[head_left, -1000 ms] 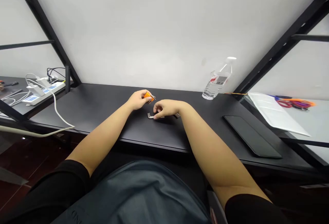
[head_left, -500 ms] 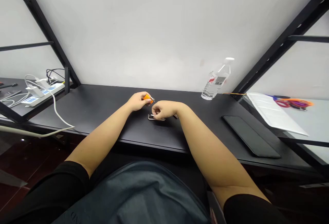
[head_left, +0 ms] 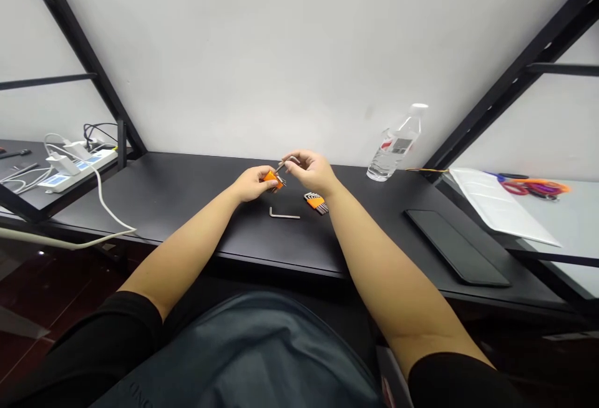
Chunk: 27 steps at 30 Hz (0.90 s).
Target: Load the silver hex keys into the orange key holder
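My left hand (head_left: 253,182) grips an orange holder (head_left: 270,178) – my right hand (head_left: 312,171) pinches a hex key (head_left: 286,163) above it. Another key (head_left: 283,214) lies nearer on the desk (head_left: 178,199)

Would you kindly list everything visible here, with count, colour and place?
Orange holder: 1, orange with metal keys, in left hand.
Hex key: 1, silver, pinched by right hand at that holder.
Loose hex key: 1, silver, flat on desk.
Second key set: 1, orange and metal, on desk.
Desk: 1, black.
Water bottle: 1, clear, by wall.
Black slab: 1, desk right.
Power strip: 1, white, far left.
Scissors: orange and red; count unclear.
Left hand: holding.
Right hand: pinching.
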Motion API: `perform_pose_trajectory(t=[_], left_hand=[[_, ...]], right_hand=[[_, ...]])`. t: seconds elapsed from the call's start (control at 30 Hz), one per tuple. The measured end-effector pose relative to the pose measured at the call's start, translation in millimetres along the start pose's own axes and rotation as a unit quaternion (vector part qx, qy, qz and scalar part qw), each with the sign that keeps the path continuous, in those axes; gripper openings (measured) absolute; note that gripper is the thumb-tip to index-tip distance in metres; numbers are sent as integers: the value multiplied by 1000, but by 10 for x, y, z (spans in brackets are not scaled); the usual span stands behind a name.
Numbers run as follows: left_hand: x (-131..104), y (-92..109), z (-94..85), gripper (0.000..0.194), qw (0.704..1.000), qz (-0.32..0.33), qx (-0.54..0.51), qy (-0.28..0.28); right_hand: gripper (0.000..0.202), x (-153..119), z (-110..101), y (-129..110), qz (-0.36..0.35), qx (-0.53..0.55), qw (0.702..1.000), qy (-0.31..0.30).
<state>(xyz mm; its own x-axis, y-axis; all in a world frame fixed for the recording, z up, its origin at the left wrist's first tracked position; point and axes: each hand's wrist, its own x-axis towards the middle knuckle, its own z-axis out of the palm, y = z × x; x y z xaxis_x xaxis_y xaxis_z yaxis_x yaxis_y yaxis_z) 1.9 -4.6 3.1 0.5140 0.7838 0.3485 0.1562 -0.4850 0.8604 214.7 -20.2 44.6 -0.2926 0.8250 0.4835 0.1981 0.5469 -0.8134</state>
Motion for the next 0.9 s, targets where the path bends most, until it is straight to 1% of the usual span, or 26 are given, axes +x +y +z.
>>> perform_pose_trajectory(t=[0.17, 0.33, 0.5, 0.67, 0.77, 0.9], left_hand=[[-20, 50, 23, 32, 1000, -2, -26, 4], [-6, 4, 4, 34, 1000, -12, -27, 7], [14, -79, -24, 32, 999, -36, 2, 11], [7, -92, -24, 33, 999, -49, 17, 8], [0, -83, -28, 33, 998, -47, 29, 10], [3, -96, -42, 34, 998, -46, 48, 6]], right_hand=[[27, 12, -23, 22, 9, -27, 1000, 2], [28, 10, -22, 52, 11, -61, 998, -3], [32, 8, 48, 111, 17, -94, 995, -13], [37, -5, 137, 130, 23, -132, 991, -17], [43, -33, 133, 90, 36, -146, 988, -39], [50, -72, 103, 14, 66, -159, 981, -94]])
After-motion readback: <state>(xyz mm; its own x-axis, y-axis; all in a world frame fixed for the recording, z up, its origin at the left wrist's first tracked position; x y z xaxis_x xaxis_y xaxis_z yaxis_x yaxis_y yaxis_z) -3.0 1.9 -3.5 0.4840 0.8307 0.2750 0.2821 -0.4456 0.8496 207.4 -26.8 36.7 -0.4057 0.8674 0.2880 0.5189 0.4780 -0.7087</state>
